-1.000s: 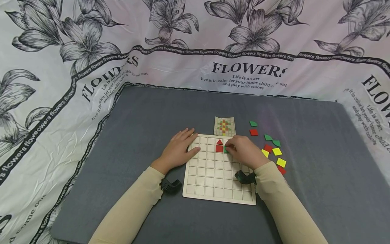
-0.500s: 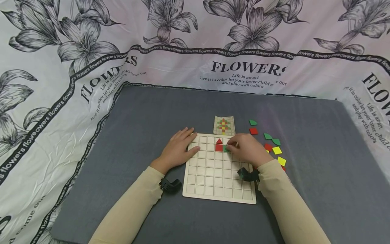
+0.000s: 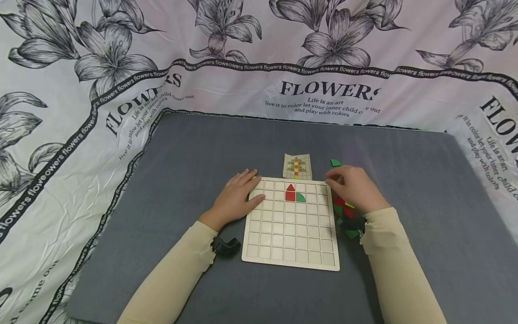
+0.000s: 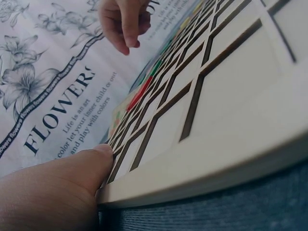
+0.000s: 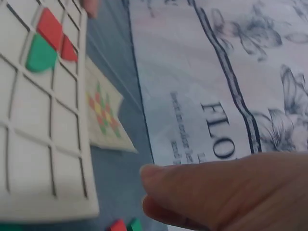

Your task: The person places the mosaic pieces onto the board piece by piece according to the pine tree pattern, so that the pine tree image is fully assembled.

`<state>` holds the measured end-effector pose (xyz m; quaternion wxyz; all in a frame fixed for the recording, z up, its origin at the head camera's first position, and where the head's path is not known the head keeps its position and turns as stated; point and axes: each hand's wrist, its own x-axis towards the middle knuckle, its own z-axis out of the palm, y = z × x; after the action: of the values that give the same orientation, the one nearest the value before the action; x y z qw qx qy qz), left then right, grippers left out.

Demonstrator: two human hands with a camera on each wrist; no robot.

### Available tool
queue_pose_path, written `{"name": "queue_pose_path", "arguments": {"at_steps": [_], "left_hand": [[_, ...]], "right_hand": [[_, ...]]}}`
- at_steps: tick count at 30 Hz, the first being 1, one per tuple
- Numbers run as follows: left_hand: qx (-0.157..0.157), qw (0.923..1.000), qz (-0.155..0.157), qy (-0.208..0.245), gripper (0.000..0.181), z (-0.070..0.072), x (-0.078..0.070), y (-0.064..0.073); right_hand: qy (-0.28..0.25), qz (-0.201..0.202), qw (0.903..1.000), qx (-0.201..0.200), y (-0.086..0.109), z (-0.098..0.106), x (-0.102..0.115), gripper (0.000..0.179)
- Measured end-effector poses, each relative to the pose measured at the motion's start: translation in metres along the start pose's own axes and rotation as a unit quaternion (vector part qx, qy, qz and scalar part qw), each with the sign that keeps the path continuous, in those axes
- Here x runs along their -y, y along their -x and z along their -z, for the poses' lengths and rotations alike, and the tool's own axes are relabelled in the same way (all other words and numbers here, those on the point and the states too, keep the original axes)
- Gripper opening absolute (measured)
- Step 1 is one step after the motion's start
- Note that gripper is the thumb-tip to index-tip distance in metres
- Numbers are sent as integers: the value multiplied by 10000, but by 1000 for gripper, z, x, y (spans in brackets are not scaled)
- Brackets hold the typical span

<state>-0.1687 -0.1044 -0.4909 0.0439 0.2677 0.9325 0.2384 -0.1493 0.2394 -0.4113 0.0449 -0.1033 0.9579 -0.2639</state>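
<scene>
My left hand (image 3: 232,198) rests on the upper left corner of a pale grid board (image 3: 279,252), its fingers extended and thumb over the edge. Three pieces sit in the board's upper cells: a red triangle (image 3: 290,187), a red square (image 3: 290,196) just below it, and a green quarter-round piece (image 3: 300,197) right of the square. Beyond the board's upper right corner hovers my right hand (image 3: 358,186), its fingers loosely bent. In the right wrist view its thumb (image 5: 192,180) and fingertip stand slightly apart, with nothing showing between them.
A small pattern card (image 3: 297,167) lies against the board's far edge. One loose green piece (image 3: 335,162) shows past the right hand. More loose red, yellow and green pieces, including a green piece (image 3: 352,234), lie right of the board, partly hidden by that hand and wrist.
My right hand has let go of the green piece, leaving it in its cell, and moved right and slightly away, off the board. My left hand stays in place.
</scene>
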Motion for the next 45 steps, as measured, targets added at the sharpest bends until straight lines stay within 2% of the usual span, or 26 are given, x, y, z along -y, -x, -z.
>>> {"name": "queue_pose_path", "arguments": {"at_steps": [9,18,24,34,45], "left_hand": [[-4,10000,32,34,67,-1,1,1],[-76,10000,-41,5,68,-1,1,0],[-39,10000,-30,-1,67,0,0,0],[-9,10000,11,2,67,1,-1,0],[26,10000,45,-35,67,1,-2,0]], "right_hand": [[65,-462,9989,-30,3,13,-23,30],[336,-787,9960,-246,6,10,-50,30],[498,-883,9943,-317,6,7,-61,32],[443,-1018,9938,-92,4,10,-64,39],[440,-778,9947,-503,2,5,-50,35]]}}
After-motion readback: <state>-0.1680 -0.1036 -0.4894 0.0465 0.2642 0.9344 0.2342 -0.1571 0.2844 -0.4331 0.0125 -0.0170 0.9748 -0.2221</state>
